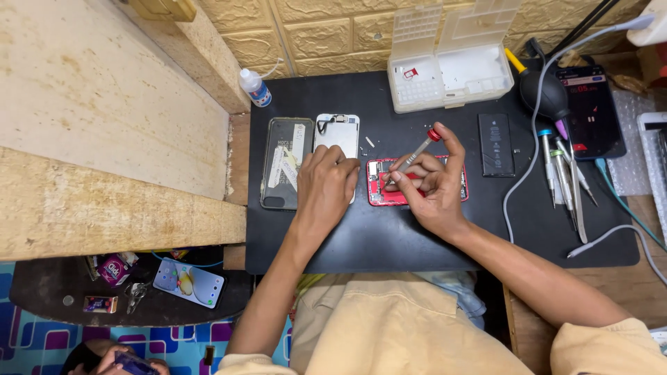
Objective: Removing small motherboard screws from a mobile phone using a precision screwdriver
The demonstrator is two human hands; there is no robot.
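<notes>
An opened red phone body [381,193] lies on a black work mat [389,236]. My right hand [431,187] grips a slim screwdriver [417,151] with a red cap, its tip down inside the phone. My left hand [326,187] rests flat beside the phone's left edge, over the lower part of a detached white screen panel [338,132]. A clear phone case [286,163] lies left of that panel.
A black battery [496,144] lies right of the phone. Further right are several screwdrivers and tweezers [566,173], a black air blower [545,90] and a dark phone [590,111]. A white parts box [448,69] stands open at the back; a small bottle [254,88] sits at the mat's corner.
</notes>
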